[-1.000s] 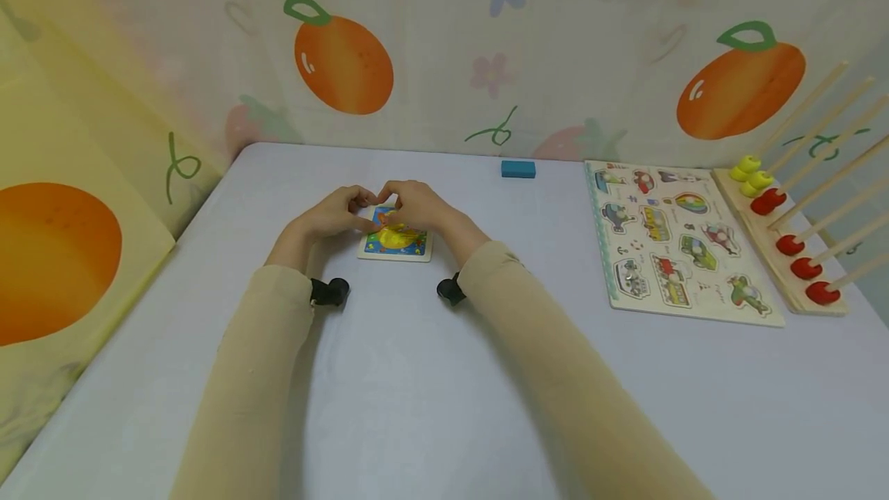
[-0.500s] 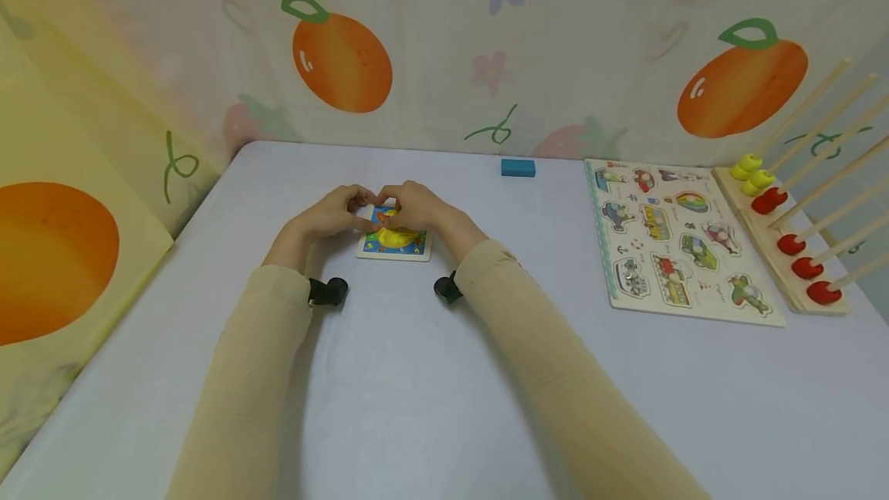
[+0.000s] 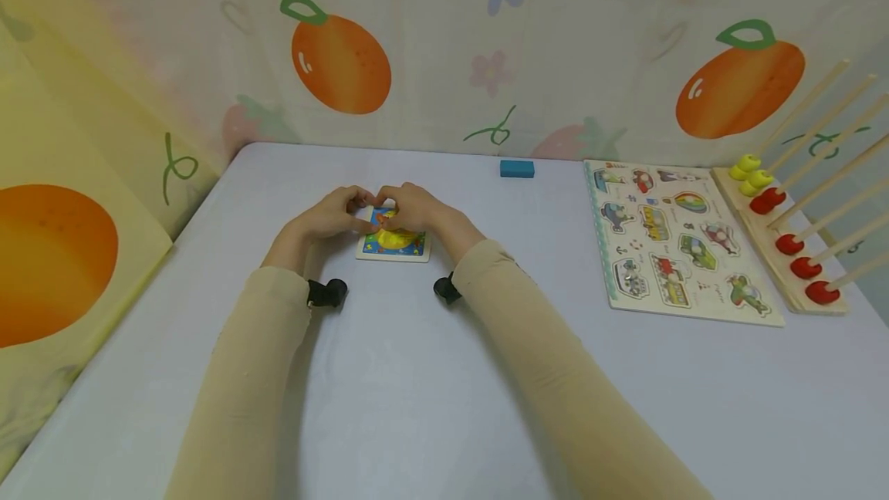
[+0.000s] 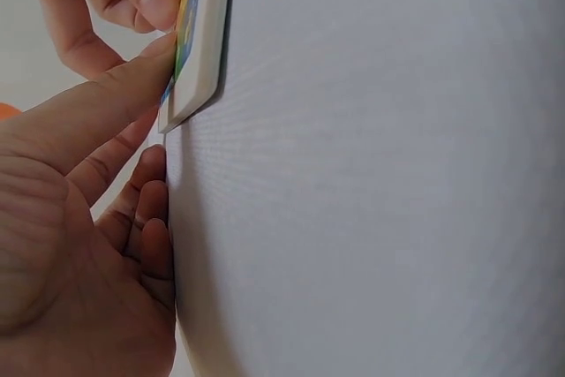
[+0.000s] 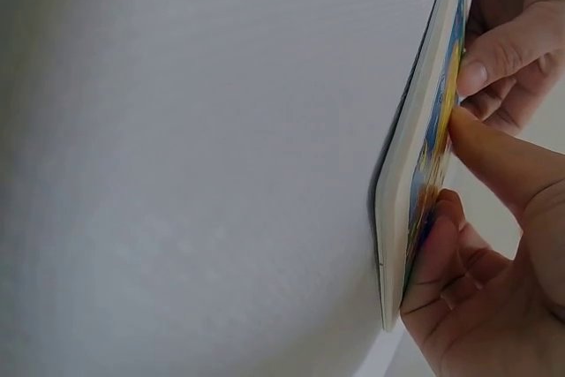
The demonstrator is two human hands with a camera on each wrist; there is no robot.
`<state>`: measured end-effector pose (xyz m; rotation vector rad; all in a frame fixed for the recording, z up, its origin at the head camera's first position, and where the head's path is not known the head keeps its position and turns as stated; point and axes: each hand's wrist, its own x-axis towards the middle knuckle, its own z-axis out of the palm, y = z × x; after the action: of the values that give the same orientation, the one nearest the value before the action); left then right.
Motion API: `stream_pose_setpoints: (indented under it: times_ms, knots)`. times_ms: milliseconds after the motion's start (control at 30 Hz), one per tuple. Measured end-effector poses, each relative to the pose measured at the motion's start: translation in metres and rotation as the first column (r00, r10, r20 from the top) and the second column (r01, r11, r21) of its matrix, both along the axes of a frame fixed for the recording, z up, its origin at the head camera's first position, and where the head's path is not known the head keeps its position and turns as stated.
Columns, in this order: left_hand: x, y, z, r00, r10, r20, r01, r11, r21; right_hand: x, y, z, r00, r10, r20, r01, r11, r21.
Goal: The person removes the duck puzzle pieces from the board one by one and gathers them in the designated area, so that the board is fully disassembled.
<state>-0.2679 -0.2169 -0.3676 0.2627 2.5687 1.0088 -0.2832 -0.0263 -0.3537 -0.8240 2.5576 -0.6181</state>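
Observation:
A small picture puzzle (image 3: 396, 245) with a cream border lies flat on the white table, its face showing a yellow figure on blue. My left hand (image 3: 326, 214) is curled about its upper left part, thumb on the picture. From the other side my right hand (image 3: 422, 208) bends over its upper edge, its thumb also pressing the face. Both index fingertips meet at the far edge in the head view. In the left wrist view the thumbs come together over the puzzle (image 4: 210, 37). Fingers of the right hand cover part of the puzzle (image 5: 402, 183) in the right wrist view.
At the back stands a small teal block (image 3: 517, 169). To the right lies a peg puzzle board (image 3: 642, 249) with vehicle pictures. Beside it is a wooden rack (image 3: 792, 284) with upright rods and red and yellow beads. A fruit-printed cloth (image 3: 444, 45) hangs behind the table.
The head view shifts very slightly. Both hands keep their places on the puzzle, with no clear movement of thumbs or fingers.

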Motion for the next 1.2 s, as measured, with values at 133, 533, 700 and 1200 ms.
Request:
stream_pose_setpoints:
  times_ms: [133,533,700,1200]
  knots:
    - [-0.0001,0.0002,0.0001,1.0,-0.004,-0.002,0.004,1.0,-0.003,0.0005,-0.0001,0.0001,1.0,-0.001,-0.001,0.001,1.0,0.005]
    - [-0.0001,0.0007,0.0003,1.0,0.002,0.004,-0.002,1.0,0.007,-0.002,-0.0008,-0.0027,1.0,-0.019,0.014,0.019,1.0,-0.012]
    - [0.0004,0.001,0.0006,1.0,0.003,0.006,-0.003,1.0,0.006,-0.0025,-0.0015,-0.0025,1.0,-0.021,0.013,0.021,0.999,-0.026]
    - [-0.0016,-0.0004,-0.0024,1.0,0.015,0.018,-0.015,1.0,0.009,-0.0004,-0.0007,-0.0038,0.999,-0.028,-0.025,0.025,0.996,-0.09]
